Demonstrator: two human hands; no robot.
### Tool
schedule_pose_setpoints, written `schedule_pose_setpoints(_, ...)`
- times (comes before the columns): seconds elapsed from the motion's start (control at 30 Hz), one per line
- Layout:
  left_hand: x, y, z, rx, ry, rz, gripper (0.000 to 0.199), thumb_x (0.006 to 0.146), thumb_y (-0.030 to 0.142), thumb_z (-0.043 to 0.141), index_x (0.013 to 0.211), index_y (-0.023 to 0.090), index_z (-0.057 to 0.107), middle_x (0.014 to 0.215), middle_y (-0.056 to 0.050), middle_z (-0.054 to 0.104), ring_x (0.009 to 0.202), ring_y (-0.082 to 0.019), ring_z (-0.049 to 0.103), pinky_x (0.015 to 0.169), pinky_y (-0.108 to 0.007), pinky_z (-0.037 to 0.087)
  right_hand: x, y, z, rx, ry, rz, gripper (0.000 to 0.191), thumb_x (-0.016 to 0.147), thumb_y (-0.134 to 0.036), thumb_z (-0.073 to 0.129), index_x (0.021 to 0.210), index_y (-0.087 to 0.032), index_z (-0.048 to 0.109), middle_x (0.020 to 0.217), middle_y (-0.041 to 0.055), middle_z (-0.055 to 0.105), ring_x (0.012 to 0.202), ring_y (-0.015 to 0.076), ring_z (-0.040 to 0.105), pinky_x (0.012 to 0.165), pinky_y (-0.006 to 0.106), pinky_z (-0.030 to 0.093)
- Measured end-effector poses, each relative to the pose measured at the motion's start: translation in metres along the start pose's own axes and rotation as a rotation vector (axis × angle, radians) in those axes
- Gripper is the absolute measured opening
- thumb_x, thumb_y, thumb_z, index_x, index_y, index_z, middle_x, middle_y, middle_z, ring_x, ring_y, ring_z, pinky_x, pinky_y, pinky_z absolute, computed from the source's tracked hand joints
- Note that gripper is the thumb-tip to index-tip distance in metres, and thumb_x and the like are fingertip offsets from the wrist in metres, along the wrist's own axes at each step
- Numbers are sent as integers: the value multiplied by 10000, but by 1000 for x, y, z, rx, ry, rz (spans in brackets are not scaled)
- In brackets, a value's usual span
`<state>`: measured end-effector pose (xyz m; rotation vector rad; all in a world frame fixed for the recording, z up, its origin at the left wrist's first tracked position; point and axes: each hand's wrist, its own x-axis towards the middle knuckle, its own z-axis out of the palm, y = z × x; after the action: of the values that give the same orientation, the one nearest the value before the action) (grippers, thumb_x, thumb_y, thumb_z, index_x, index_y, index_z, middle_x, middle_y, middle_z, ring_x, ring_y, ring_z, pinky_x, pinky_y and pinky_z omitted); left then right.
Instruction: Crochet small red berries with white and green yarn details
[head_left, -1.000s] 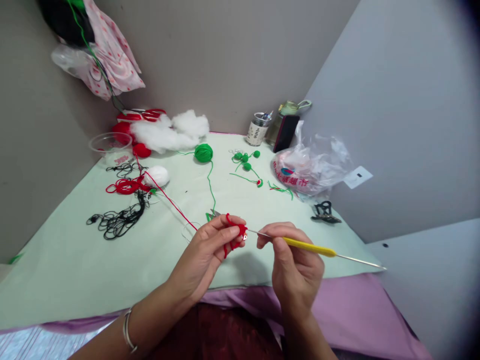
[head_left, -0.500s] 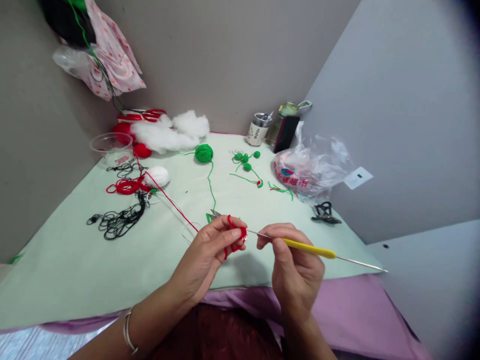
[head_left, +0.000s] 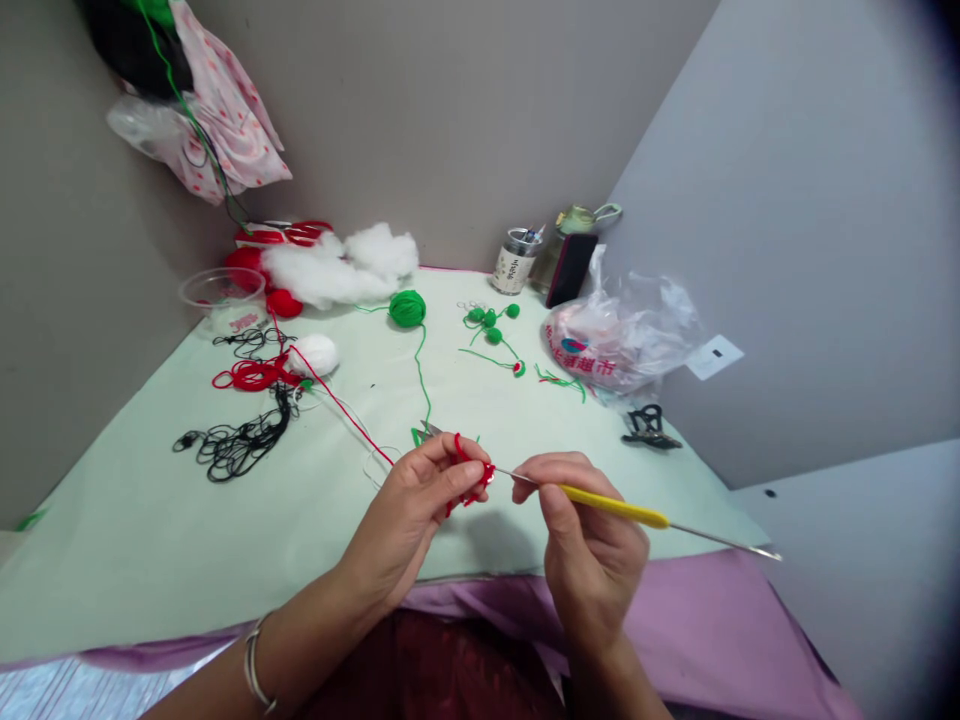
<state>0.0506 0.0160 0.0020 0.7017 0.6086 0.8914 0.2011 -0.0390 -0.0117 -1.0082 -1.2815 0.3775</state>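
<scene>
Pinched between the thumb and fingers of my left hand [head_left: 412, 510] is a small red crochet piece [head_left: 480, 484] with a bit of white at its edge. Red yarn [head_left: 345, 408] loops over my left fingers and runs back to the left across the table. My right hand [head_left: 589, 530] grips a crochet hook [head_left: 615, 505] by its yellow handle. The hook's metal tip meets the right edge of the red piece; fingers and yarn partly hide that spot. Behind my left hand, scissors [head_left: 427, 430] lie mostly covered.
A green yarn ball [head_left: 407, 309], white stuffing [head_left: 337, 268] and a white yarn ball [head_left: 313, 354] lie behind. Black cord [head_left: 244, 445] is tangled at left. Small green crochet balls [head_left: 493, 336], a plastic bag [head_left: 622, 340], a phone [head_left: 571, 270] and a black hair clip [head_left: 651, 428] are toward the right.
The hook's rear end has dipped slightly, and my right hand has shifted a little left. The red piece has turned slightly in my left fingers.
</scene>
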Motion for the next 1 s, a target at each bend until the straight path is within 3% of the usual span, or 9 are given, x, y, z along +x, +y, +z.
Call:
schedule_pose_setpoints(0.2, -2, 0, 2, 37, -2, 2, 164, 830, 291, 870, 889, 178, 767, 845, 9, 673, 782, -119, 604, 800, -261, 464, -2, 3, 3, 47, 22, 39, 205, 1024, -127, 598, 1048, -247, 762, 893, 17, 723, 787, 160, 655, 700, 308, 535)
schedule_pose_setpoints(0.3, -2, -1, 1, 78, 8, 1, 319, 825, 304, 883, 1103, 192, 774, 839, 7, 685, 790, -128, 610, 792, -271, 458, -2, 6, 5, 118, 50, 108, 182, 1030, -160, 606, 1044, -250, 763, 846, 13, 708, 752, 160, 657, 685, 307, 547)
schedule_pose_setpoints(0.4, -1, -3, -1, 101, 7, 15, 609, 825, 277, 890, 1386, 228, 661, 875, 9, 707, 800, -134, 609, 797, -283, 460, -1, 7, 5, 151, 18, 143, 189, 1040, -174, 588, 1040, -253, 760, 839, 13, 705, 729, 159, 669, 670, 305, 565)
schedule_pose_setpoints(0.5, -1, -6, -1, 134, 22, 80, 780, 825, 241, 891, 1523, 236, 544, 874, 19, 707, 846, -144, 626, 857, -295, 466, -2, 6, 6, -77, -33, -13, 229, 1009, -114, 609, 1081, -260, 771, 931, 40, 742, 833, 181, 710, 729, 321, 595)
schedule_pose_setpoints(0.57, -1, -8, 1, 135, 38, 121, 807, 832, 236, 887, 1547, 220, 515, 856, 22, 702, 876, -153, 635, 895, -302, 464, -4, 6, 7, -315, -43, -206, 331, 957, -50, 659, 1162, -278, 785, 1039, 69, 770, 941, 203, 733, 792, 338, 609)
schedule_pose_setpoints(0.63, -1, -8, 2, 97, 37, 92, 788, 831, 252, 889, 1532, 196, 532, 826, 25, 691, 844, -150, 622, 877, -301, 463, -6, 6, 9, -414, -19, -316, 427, 927, -9, 683, 1224, -299, 784, 1123, 84, 781, 991, 211, 744, 820, 344, 617)
schedule_pose_setpoints(0.73, -1, -5, 3, 24, 5, -32, 694, 814, 293, 907, 1441, 184, 630, 811, 27, 669, 766, -125, 585, 797, -279, 441, -4, 8, 9, -212, 4, -158, 369, 963, -33, 657, 1170, -304, 797, 1103, 62, 799, 997, 200, 746, 829, 338, 620)
schedule_pose_setpoints(0.87, 0, -1, 2, 21, -15, -71, 582, 818, 290, 907, 1362, 225, 710, 880, 13, 684, 782, -119, 600, 771, -266, 421, 4, 9, 5, 163, 18, 155, 170, 1022, -204, 642, 1008, -251, 805, 934, 46, 811, 770, 169, 725, 696, 310, 609)
schedule_pose_setpoints(1.0, -1, 2, -1, 62, -7, -21, 532, 823, 288, 898, 1327, 228, 738, 857, 8, 689, 800, -140, 611, 794, -283, 441, 8, 6, 2, 256, 10, 219, 199, 1046, -300, 616, 968, -213, 777, 891, 62, 798, 719, 172, 715, 660, 313, 604)
